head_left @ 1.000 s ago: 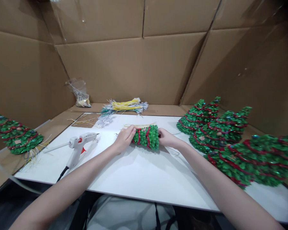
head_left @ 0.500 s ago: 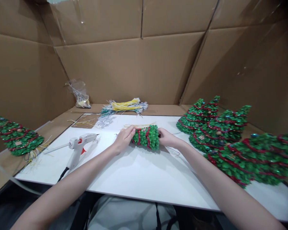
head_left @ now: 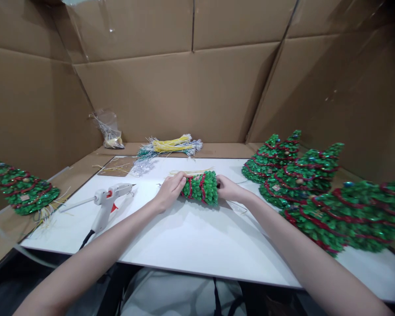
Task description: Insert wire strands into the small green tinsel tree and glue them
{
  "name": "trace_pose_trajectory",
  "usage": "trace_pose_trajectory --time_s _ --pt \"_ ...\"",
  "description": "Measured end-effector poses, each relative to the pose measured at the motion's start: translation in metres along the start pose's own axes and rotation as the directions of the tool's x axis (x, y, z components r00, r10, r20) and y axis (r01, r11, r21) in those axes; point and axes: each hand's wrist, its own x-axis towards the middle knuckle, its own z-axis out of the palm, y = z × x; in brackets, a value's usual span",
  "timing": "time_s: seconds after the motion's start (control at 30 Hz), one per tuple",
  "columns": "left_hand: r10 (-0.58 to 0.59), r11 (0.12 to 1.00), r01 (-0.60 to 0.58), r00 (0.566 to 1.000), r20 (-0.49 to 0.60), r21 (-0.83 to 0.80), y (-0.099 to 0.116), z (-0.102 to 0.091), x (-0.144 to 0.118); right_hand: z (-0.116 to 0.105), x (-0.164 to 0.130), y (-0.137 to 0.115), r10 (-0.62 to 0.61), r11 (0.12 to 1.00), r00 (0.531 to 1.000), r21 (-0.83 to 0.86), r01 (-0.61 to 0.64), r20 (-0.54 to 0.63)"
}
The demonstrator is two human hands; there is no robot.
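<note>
A small green artificial Christmas tree [head_left: 200,188] with red garland lies on its side over the white board [head_left: 184,237]. My left hand [head_left: 171,188] is wrapped round its narrower end, which the fingers cover. At the wide base, my right hand [head_left: 229,188] has its fingers tucked into the opening; the fingertips and anything between them are hidden. A thin wire with a clear piece [head_left: 239,208] trails on the board below my right wrist. Just behind the tree lie thin yellowish wires [head_left: 191,172].
A white hot glue gun [head_left: 107,204] stands at left, its cord running over the front edge. Decorated trees [head_left: 303,175] crowd the right side; another tree [head_left: 24,188] is far left. Wire bundles [head_left: 171,145] and a plastic bag [head_left: 110,129] lie by the cardboard wall [head_left: 171,96].
</note>
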Motion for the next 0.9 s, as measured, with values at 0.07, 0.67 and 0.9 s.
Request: trace_pose_trajectory --time_s 0.07,0.67,0.9 --pt "0.002 1.000 -0.002 1.000 0.008 0.005 0.0002 -0.0002 0.0000 -0.0003 0.0003 0.0018 0.001 1.000 1.000 -0.005 -0.001 0.002" --pt "0.003 1.000 -0.003 1.000 0.027 0.021 0.0003 0.0011 0.0003 -0.0004 -0.0009 -0.0005 -0.008 1.000 1.000 -0.009 0.008 -0.003" --pt "-0.008 1.000 0.008 1.000 0.014 0.010 0.0022 0.0020 0.0002 -0.0015 -0.0011 -0.0004 0.014 1.000 0.999 -0.022 -0.015 -0.032"
